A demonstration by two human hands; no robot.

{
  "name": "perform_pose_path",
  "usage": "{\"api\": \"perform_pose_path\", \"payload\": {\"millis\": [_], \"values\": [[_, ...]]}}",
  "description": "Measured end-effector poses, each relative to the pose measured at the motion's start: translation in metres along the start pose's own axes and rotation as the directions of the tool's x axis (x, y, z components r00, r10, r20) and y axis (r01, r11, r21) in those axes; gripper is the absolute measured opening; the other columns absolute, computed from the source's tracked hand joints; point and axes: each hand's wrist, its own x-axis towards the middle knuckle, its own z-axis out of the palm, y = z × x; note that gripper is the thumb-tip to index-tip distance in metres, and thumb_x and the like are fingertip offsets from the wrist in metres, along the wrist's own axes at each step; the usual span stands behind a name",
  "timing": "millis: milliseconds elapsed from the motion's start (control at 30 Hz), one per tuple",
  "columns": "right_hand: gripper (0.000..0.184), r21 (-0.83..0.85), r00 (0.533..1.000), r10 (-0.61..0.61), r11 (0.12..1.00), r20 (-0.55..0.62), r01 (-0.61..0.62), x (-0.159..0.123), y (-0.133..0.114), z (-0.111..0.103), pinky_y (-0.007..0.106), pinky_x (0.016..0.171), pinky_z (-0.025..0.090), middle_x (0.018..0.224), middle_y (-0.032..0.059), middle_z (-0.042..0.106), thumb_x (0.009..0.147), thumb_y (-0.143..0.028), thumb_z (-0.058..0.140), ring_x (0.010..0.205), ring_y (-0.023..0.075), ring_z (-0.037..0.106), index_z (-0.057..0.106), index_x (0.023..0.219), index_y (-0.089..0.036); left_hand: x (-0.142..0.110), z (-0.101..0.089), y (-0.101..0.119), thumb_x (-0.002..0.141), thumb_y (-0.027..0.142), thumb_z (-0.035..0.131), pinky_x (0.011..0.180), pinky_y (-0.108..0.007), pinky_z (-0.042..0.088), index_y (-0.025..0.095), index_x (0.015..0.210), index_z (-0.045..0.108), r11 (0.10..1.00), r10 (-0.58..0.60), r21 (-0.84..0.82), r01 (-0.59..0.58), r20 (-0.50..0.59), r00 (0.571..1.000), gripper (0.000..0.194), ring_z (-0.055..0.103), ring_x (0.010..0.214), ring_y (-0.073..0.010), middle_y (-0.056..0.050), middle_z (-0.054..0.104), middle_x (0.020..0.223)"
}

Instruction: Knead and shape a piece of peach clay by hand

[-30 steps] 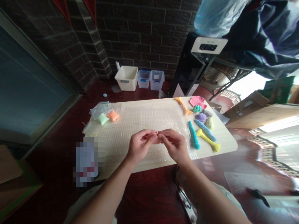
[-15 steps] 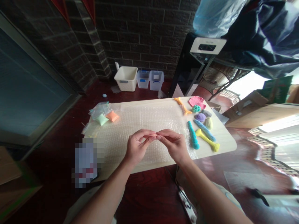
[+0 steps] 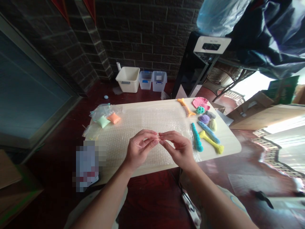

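My left hand (image 3: pixel 139 148) and my right hand (image 3: pixel 177 148) meet fingertip to fingertip above the near middle of the light wooden table (image 3: pixel 228 140). Both pinch a small pinkish bit held between them, too small to name. Under them lies a sheet of bubble wrap (image 3: pixel 152 122). To the right of my right hand lie clay shapes: a teal stick (image 3: pixel 196 138), a yellow bone shape (image 3: pixel 211 142), a blue stick (image 3: pixel 208 131), a purple lump (image 3: pixel 204 119), a pink piece (image 3: pixel 201 102) and an orange strip (image 3: pixel 186 107).
Small bags with green clay (image 3: pixel 103 121) and orange clay (image 3: pixel 113 118) sit at the table's left end. A blurred-out object (image 3: pixel 87 163) lies at the near left corner. Plastic bins (image 3: pixel 139 79) stand by the brick wall, a black stand (image 3: pixel 202 60) behind the table, cardboard boxes (image 3: pixel 262 109) at right.
The hands stay together over the bubble wrap. The fingertips have shifted slightly, working the small bit between them. The view has drifted a little.
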Motion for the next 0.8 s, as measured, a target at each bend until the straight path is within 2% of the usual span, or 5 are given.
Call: {"api": "perform_pose_path", "payload": {"millis": [267, 500, 667, 800], "values": [[0.015, -0.053, 1.000, -0.023, 0.998, 0.012, 0.024, -0.0013, -0.0013, 0.0004, 0.044, 0.091, 0.062, 0.105, 0.0064, 0.080, 0.095, -0.018, 0.077, 0.103, 0.0242, 0.076, 0.081, 0.104, -0.029, -0.0007, -0.0004, 0.0011, 0.093, 0.018, 0.076, 0.096, -0.033, 0.064, 0.024, 0.099, 0.081, 0.998, 0.024, 0.050, -0.026, 0.040, 0.999, 0.009, 0.071, 0.109, -0.0188, -0.006, 0.071, 0.109], [0.011, -0.085, 0.998, -0.005, 0.996, 0.058, 0.010, -0.0010, -0.0023, -0.0027, 0.042, 0.089, 0.060, 0.103, 0.0075, 0.080, 0.096, -0.019, 0.075, 0.100, 0.0232, 0.075, 0.081, 0.103, -0.026, -0.0024, -0.0027, -0.0018, 0.095, 0.020, 0.074, 0.094, -0.033, 0.063, 0.024, 0.099, 0.079, 0.996, -0.002, 0.087, -0.005, 0.075, 0.997, 0.008, 0.070, 0.109, -0.0194, -0.006, 0.070, 0.110], [0.006, 0.102, 0.987, 0.142, 0.984, 0.073, -0.149, 0.0003, 0.0014, -0.0034, 0.038, 0.087, 0.060, 0.098, 0.0061, 0.077, 0.093, -0.028, 0.080, 0.094, 0.0206, 0.073, 0.079, 0.097, -0.024, -0.0033, -0.0016, -0.0034, 0.095, 0.025, 0.074, 0.093, -0.033, 0.061, 0.021, 0.097, 0.076, 0.995, -0.062, 0.084, 0.055, 0.089, 0.994, 0.004, 0.069, 0.106, -0.0195, -0.007, 0.069, 0.108], [0.014, 0.220, 0.959, 0.262, 0.934, 0.108, -0.280, 0.0024, 0.0025, -0.0046, 0.035, 0.083, 0.059, 0.094, 0.0048, 0.075, 0.089, -0.035, 0.084, 0.090, 0.0187, 0.072, 0.079, 0.094, -0.023, -0.0025, 0.0009, -0.0031, 0.094, 0.027, 0.076, 0.089, -0.030, 0.060, 0.021, 0.108, 0.066, 0.978, -0.191, -0.071, 0.196, 0.077, 0.979, 0.018, 0.069, 0.098, -0.0168, -0.006, 0.070, 0.107]]}}
